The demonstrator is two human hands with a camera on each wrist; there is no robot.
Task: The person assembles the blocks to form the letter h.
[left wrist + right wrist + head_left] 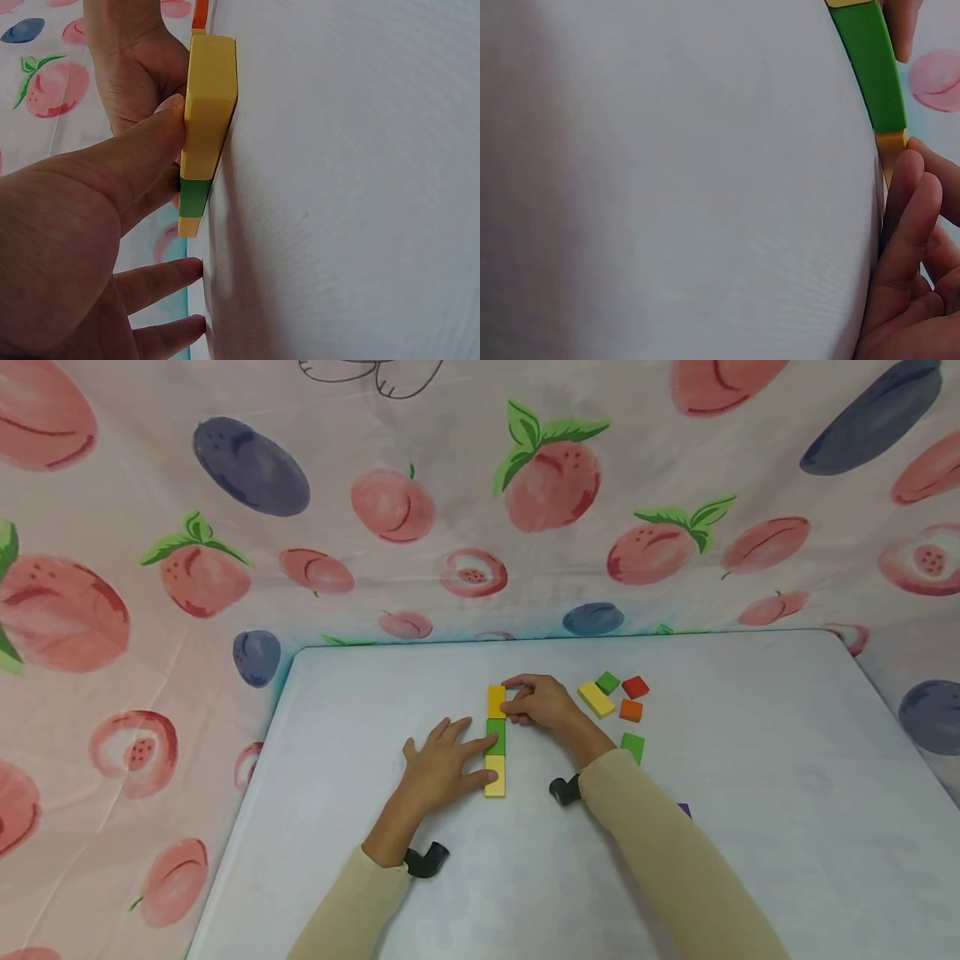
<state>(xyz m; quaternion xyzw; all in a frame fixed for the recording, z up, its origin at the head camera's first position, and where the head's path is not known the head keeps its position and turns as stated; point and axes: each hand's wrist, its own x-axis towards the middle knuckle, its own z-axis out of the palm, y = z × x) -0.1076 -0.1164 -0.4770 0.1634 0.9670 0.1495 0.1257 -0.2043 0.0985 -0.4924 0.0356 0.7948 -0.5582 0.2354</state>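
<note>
Three blocks stand end to end in a straight row on the white table: a pale yellow block (pixel 495 778) nearest, a green block (pixel 495 739) in the middle and a deeper yellow block (pixel 496 700) farthest. My left hand (pixel 438 767) lies along the row's left side with fingers spread. Its thumb touches the pale yellow block, and its index finger reaches the green one. At the far right end, my right hand (pixel 542 702) holds the deeper yellow block with thumb and index finger, other fingers curled. In the right wrist view, fingers partly hide that block.
Right of the row lie loose blocks: yellow (pixel 596 700), small green (pixel 607 682), red (pixel 635 687), orange (pixel 631 710) and green (pixel 633 746). A purple block (pixel 684 810) shows partly behind the right sleeve. Fruit-patterned cloth (pixel 420 593) hangs behind the table.
</note>
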